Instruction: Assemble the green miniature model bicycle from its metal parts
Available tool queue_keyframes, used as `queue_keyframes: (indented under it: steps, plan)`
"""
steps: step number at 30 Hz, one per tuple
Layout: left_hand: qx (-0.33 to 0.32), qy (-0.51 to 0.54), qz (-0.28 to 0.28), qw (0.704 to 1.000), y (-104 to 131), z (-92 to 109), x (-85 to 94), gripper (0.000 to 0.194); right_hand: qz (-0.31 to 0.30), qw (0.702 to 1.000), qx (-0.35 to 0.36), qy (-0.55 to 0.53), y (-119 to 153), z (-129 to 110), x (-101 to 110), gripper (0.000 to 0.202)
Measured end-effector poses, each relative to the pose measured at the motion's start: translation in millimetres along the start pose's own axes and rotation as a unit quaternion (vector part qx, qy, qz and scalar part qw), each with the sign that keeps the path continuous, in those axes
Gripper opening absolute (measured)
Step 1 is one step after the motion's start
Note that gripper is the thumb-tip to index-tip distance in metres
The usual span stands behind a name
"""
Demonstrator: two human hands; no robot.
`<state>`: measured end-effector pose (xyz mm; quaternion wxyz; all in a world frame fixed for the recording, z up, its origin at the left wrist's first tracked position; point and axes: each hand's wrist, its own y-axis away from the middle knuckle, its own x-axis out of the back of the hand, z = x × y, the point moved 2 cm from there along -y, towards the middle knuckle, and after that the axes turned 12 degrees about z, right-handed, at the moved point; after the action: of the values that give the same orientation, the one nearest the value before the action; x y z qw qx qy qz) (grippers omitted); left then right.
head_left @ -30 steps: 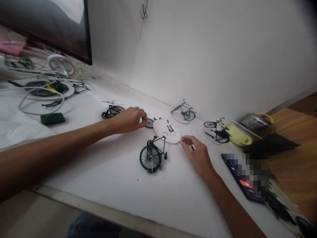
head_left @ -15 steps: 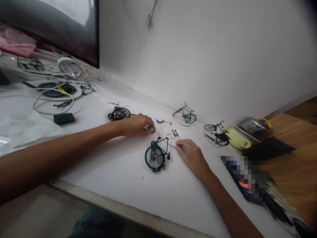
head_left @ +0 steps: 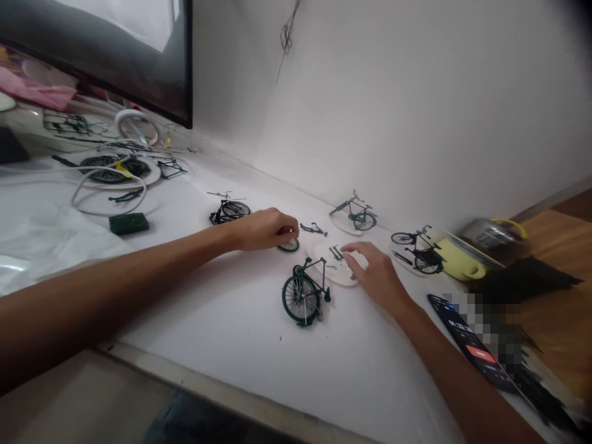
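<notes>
Right hand (head_left: 382, 271) has shifted inward over the plate (head_left: 338, 277) to its small parts (head_left: 335, 253), left hand (head_left: 266, 231) curls over a wheel (head_left: 290, 247), each grip's opening and hold unclear, and bumping the plate could scatter them.

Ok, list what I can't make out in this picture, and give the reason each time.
All in the head view:
Whether the left hand grips the wheel: the hand itself hides the contact.
The exact shapes of the small parts on the white plate: too small and blurred, with the right hand over one side.
All of the phone: pixelation covers part.
The whole monitor: cut off at the top and left edges.
</notes>
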<state>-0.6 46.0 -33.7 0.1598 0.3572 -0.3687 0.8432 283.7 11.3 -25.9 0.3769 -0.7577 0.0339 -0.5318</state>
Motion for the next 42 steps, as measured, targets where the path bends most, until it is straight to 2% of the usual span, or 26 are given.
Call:
queue_keyframes:
  steps: [7,10,12,15,19,22,30,35,42]
  plan:
    - [0.023,-0.011,0.025,0.999,1.6,-1.4,8.9,0.030,-0.140,0.986,0.073,0.057,-87.9,8.8,-59.5,0.030]
    - [0.024,-0.018,0.035,0.999,1.7,-2.3,10.9,0.031,-0.175,0.978,0.091,0.071,-103.6,9.1,-78.5,0.031]
    - [0.023,-0.018,0.035,0.999,1.5,-2.3,11.0,0.030,-0.182,0.976,0.101,0.071,-105.2,7.7,-81.5,0.031]
    - [0.022,-0.017,0.033,0.999,1.2,-0.9,10.6,0.030,-0.174,0.977,0.113,0.055,-100.2,3.0,-71.2,0.030]
    - [0.022,-0.018,0.032,0.999,1.3,2.5,10.6,0.031,-0.144,0.982,0.123,0.022,-88.0,-4.4,-42.4,0.015]
    - [0.022,-0.019,0.029,0.999,1.6,4.8,10.6,0.032,-0.126,0.984,0.128,0.004,-77.4,-5.6,-20.2,0.019]
    - [0.030,-0.023,0.027,0.999,1.6,4.6,6.9,0.031,-0.066,0.992,0.107,-0.021,-52.8,20.5,24.2,0.021]
    - [0.036,-0.037,0.014,0.999,0.6,6.8,4.5,0.029,-0.029,0.996,0.074,-0.029,-39.8,48.9,34.7,0.018]
    - [0.034,-0.076,-0.007,0.996,1.0,12.6,3.8,0.029,-0.048,0.996,0.053,-0.046,-36.4,84.2,32.2,0.016]
